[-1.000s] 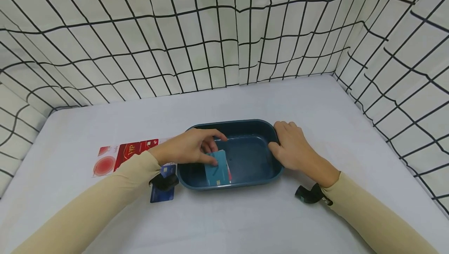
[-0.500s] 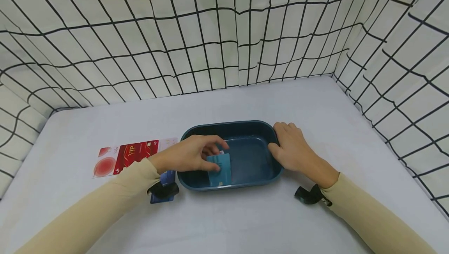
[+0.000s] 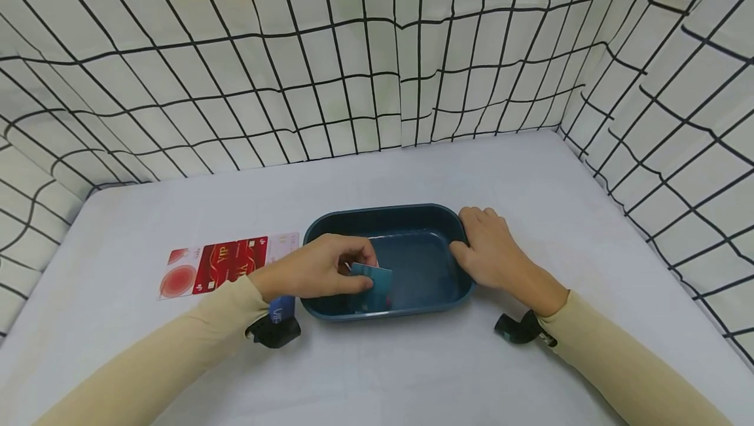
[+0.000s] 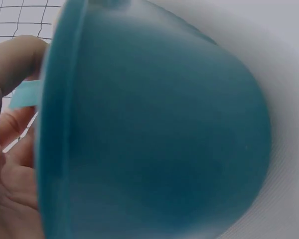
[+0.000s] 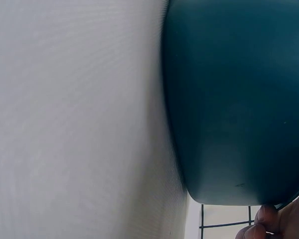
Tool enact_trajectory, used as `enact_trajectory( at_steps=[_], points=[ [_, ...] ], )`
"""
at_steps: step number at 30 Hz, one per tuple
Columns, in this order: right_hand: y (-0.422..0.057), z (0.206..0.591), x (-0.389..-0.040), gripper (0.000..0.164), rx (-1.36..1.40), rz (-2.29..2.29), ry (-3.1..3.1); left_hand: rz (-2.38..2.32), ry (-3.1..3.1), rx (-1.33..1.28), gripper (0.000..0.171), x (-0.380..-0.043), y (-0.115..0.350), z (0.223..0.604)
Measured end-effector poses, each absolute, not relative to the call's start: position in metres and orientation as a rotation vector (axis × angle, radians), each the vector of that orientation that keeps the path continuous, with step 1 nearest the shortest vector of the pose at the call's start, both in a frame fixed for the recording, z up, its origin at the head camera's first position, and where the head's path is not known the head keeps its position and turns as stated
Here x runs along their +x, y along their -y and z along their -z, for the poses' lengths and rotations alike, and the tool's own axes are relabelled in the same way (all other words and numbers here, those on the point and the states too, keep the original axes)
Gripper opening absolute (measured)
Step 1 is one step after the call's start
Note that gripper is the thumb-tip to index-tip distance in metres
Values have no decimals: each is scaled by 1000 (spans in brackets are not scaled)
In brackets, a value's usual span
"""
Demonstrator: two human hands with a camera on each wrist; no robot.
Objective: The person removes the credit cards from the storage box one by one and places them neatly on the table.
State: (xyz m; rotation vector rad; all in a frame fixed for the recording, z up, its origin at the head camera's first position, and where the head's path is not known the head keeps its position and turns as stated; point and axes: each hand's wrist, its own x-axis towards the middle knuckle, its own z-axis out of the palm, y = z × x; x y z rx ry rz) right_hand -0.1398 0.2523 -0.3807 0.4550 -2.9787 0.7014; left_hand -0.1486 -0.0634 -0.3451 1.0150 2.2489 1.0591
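A dark teal plastic tray point(image 3: 421, 269) with rounded corners and raised walls sits on the white table. Over its left part, my left hand point(image 3: 330, 266) pinches a light blue card point(image 3: 377, 280) between thumb and fingers. The same card point(image 4: 26, 94) shows in the left wrist view, partly hidden by the tray's rim. My right hand point(image 3: 491, 249) grips the tray's right rim, thumb on the inner side. In the right wrist view only some fingertips point(image 5: 266, 216) show at the tray's edge. How many cards the left hand holds I cannot tell.
Red VIP cards point(image 3: 230, 261) and a white-and-pink card point(image 3: 179, 275) lie left of the tray. A blue card point(image 3: 281, 309) is partly hidden under the left wrist. A black wire grid point(image 3: 365, 79) stands along the back and sides of the table.
My left hand has moved slightly down and right inside the tray, its fingers closing more on the light blue card, which is now tilted. My right hand stays on the rim.
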Motion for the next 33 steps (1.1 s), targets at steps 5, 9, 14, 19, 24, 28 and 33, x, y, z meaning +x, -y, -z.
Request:
enact_trajectory(
  at_steps=[5,9,14,19,24,28,33],
  points=[
    [-252,382,-139,9,450,-715,2979,-1062,-2269,1012,19,-148,63,346],
    [-253,383,-139,9,440,-721,2987,-1034,-2249,1033,21,-148,62,346],
    [-253,382,-138,10,431,-715,2993,-968,-2256,1030,23,-149,59,347],
    [-253,382,-138,11,428,-711,3002,-933,-2249,1001,26,-150,59,349],
    [-252,381,-138,13,437,-715,2999,-959,-2229,967,32,-150,60,350],
    [-253,381,-139,13,444,-713,2995,-963,-2241,976,28,-150,59,349],
    [-253,381,-139,13,446,-704,2999,-965,-2257,963,31,-151,59,348]
  ],
)
